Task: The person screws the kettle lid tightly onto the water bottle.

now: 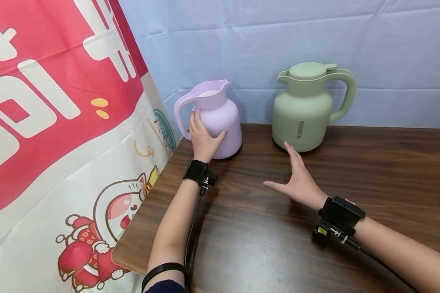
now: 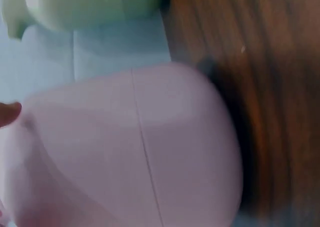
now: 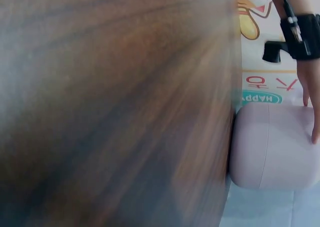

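Observation:
A lilac jug (image 1: pixel 229 122) stands at the table's back left, its handle to the left and a pale oval inside its top rim. Against its front lies my left hand (image 1: pixel 204 140), fingers extended along the body near the handle and thumb spread to the right. The left wrist view shows the jug's smooth side (image 2: pixel 115 152) with a thumb tip (image 2: pixel 9 113) at its edge. To the right, a sage-green lidded jug (image 1: pixel 302 110) has its handle on the right. My right hand (image 1: pixel 300 179) hovers before it, thumb and fingers spread, holding nothing; fingertips overlap the jug's base in the head view.
The dark wooden table (image 1: pixel 242 244) has a rounded front left corner. Behind it hangs a pale blue cloth (image 1: pixel 260 44). A red and white printed cloth (image 1: pixel 95 162) covers the left side. Black wrist cameras with cables run along both forearms.

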{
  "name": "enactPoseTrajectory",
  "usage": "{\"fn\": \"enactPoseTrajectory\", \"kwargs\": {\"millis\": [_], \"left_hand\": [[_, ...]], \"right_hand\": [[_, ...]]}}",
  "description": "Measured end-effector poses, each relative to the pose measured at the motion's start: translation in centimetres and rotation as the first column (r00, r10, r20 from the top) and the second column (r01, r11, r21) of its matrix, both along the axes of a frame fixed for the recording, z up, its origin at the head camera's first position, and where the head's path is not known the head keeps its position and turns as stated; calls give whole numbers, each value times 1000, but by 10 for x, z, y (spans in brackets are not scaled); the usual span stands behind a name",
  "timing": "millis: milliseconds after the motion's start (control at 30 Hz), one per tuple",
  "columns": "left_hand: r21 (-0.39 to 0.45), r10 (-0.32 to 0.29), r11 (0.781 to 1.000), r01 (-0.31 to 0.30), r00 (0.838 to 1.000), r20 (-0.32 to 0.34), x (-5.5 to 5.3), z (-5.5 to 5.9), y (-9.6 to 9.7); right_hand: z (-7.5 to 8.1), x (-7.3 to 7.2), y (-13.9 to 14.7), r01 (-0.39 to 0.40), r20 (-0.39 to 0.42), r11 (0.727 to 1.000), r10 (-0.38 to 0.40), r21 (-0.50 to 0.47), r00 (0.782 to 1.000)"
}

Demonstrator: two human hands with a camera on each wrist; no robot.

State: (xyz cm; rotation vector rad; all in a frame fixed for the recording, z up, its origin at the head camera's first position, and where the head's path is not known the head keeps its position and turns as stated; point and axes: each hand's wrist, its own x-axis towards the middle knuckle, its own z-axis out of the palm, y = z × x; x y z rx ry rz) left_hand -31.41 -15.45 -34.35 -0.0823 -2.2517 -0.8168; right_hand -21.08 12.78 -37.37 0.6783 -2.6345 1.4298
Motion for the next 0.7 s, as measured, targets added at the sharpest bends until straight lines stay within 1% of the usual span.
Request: {"fn": "enactPoseTrajectory", "kwargs": {"millis": [67,167,267,367,500,567,700], "left_hand": [[53,-17,998,13,998,67,-5,3,-5],[126,-43,992,22,985,167,-11,9,-9],[152,-59,988,25,973,223,-15,14,-10],[123,-39,992,8,967,252,-17,19,-10],[71,21,997,-42,962,274,-18,22,-11],[57,41,997,-59,960,278,-17,22,-12],[42,43,997,-57,959,280,-14,22,-13]], "right_hand": [[-1,2,-1,-5,5,1000,5,4,1000],[-1,5,0,-11,8,1000,11,7,1000],[-2,5,2,-14,16,1000,14,6,1000],[-3,5,3,-14,19,1000,14,4,1000],[-4,4,4,-14,20,1000,14,0,1000],[-4,4,5,-13,20,1000,13,-2,1000],[-6,4,8,-2,14,1000,2,-4,1000]]}}
